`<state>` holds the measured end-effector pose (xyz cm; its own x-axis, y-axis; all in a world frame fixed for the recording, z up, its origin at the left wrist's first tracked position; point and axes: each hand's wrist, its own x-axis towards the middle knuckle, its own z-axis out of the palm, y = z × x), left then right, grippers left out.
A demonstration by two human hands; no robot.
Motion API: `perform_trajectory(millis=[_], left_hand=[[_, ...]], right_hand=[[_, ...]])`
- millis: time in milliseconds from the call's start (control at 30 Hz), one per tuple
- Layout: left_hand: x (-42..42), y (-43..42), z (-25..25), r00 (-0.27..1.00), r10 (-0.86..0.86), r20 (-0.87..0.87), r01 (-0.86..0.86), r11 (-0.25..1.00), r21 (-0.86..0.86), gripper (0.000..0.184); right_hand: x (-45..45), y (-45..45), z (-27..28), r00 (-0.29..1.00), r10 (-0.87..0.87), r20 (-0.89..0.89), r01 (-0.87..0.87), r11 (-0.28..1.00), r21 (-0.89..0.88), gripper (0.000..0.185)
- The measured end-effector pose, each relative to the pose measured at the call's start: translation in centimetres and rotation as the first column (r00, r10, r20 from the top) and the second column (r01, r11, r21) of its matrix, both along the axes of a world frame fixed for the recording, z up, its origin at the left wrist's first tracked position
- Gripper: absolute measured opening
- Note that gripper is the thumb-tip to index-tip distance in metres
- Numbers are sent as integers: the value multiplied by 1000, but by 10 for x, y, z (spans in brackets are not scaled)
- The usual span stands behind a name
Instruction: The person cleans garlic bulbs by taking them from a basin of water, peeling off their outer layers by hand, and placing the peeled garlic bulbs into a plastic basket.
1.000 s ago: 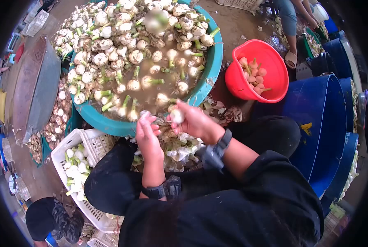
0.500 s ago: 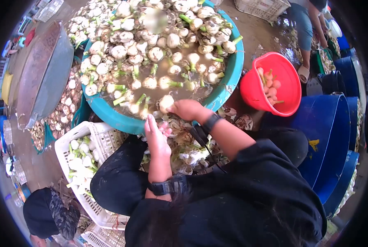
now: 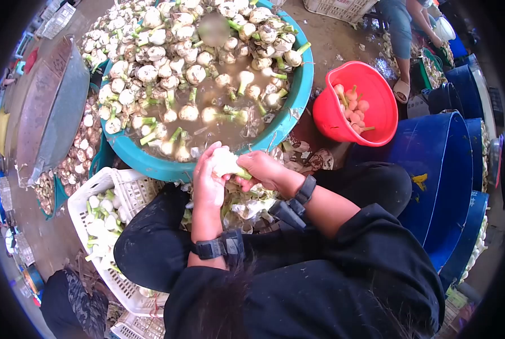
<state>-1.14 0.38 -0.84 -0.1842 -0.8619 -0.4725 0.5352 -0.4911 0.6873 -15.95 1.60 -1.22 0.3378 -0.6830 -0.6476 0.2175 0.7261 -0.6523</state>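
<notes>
A pale garlic bulb [image 3: 225, 162] with a short green stem is held between both hands, just over the near rim of the teal tub [image 3: 151, 165]. My left hand [image 3: 208, 179] has its fingers around the bulb's left side. At the stem end, my right hand [image 3: 262, 168] is closed on the same bulb. Muddy water and many dirty garlic bulbs [image 3: 196, 74] fill the tub. Loose peelings [image 3: 251, 204] lie below my hands, between my legs.
A white crate [image 3: 82, 217] of cleaned bulbs stands at left. To the right are a red basin [image 3: 383, 107] holding bulbs and large blue tubs [image 3: 416, 169]. A metal wheelbarrow [image 3: 63, 113] is at far left. Parts of two people show at upper right and lower left.
My right hand has come back from the tub's near edge with a bulb, and my left hand has closed on it too. The whole view has shifted slightly.
</notes>
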Motion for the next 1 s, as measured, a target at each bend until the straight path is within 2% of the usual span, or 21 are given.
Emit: perform_trajectory(millis=[100, 133, 167, 233, 300, 367, 400, 433, 500, 533, 567, 600, 633, 667, 700, 767, 800, 900, 933, 967, 1000], left_hand=[[6, -1, 4, 993, -94, -70, 87, 991, -101, 42], [12, -6, 9, 992, -125, 19, 124, 992, 17, 45], [10, -4, 9, 991, -130, 20, 129, 991, 18, 45], [3, 1, 12, 802, -353, 483, 463, 877, -128, 50], [0, 9, 18, 826, -368, 427, 463, 875, -143, 55], [-5, 14, 22, 466, 21, 885, 672, 642, -369, 49], [-10, 15, 34, 228, 316, 921, 800, 478, -362, 40], [-12, 15, 26, 225, 319, 921, 800, 479, -361, 40], [-13, 19, 4, 632, 194, 750, 460, 686, -565, 33], [-14, 19, 4, 794, 115, 597, 217, 863, -456, 25], [-13, 14, -6, 891, 216, 399, -48, 919, -390, 24], [-4, 10, -4, 966, 208, 153, -184, 970, -159, 27], [4, 6, -1, 961, 257, -100, -246, 963, 106, 31], [6, 4, -3, 946, 318, -62, -300, 932, 201, 40], [12, 3, -7, 944, 326, -57, -309, 930, 199, 40], [24, 3, -13, 903, 247, -351, -123, 933, 338, 42], [22, 2, -10, 892, 354, -282, -190, 857, 478, 45], [28, 1, 1, 920, 321, -225, -209, 887, 411, 44], [29, 0, 2, 930, 315, -191, -227, 898, 376, 37], [26, 1, 2, 929, 315, -192, -227, 899, 375, 37], [17, 1, 12, 929, 365, 61, -369, 904, 217, 32]], right_hand=[[-2, 5, 16, 985, -171, 2, 171, 985, 17, 27], [-2, 8, 18, 936, -101, -336, -19, 942, -334, 25], [-4, 8, 19, 936, -106, -335, -13, 942, -334, 25], [-9, 8, 20, 732, -284, -619, -277, 706, -652, 23], [-14, 2, 2, 814, -201, -544, -54, 907, -417, 22], [-25, -5, -7, 977, -151, -150, 157, 987, 30, 20], [-23, -7, -3, 974, -220, -46, 223, 973, 55, 20], [-21, -6, 0, 975, -217, -43, 219, 974, 54, 20], [-17, 0, 11, 900, -343, 268, 337, 939, 70, 20], [-18, 5, 13, 868, -342, 361, 360, 933, 16, 24], [-22, 11, 14, 867, -340, 364, 360, 933, 15, 24], [-26, 20, 15, 947, -213, 239, 270, 934, -236, 24], [-31, 29, 16, 991, -109, 80, 133, 878, -459, 25], [-38, 38, 19, 988, -123, 92, 151, 892, -427, 26], [-44, 41, 27, 959, -214, 188, 281, 823, -495, 24], [-67, 35, 36, 838, -367, 403, 514, 780, -358, 33], [-71, 31, 46, 747, -445, 494, 635, 699, -329, 38], [-94, 24, 46, 662, -573, 484, 716, 674, -181, 31], [-94, 19, 41, 950, -307, 52, 300, 861, -411, 30], [-91, 14, 37, 902, 18, -430, -207, 894, -397, 30], [-60, 14, 65, 478, 33, -878, -578, 764, -286, 33]])
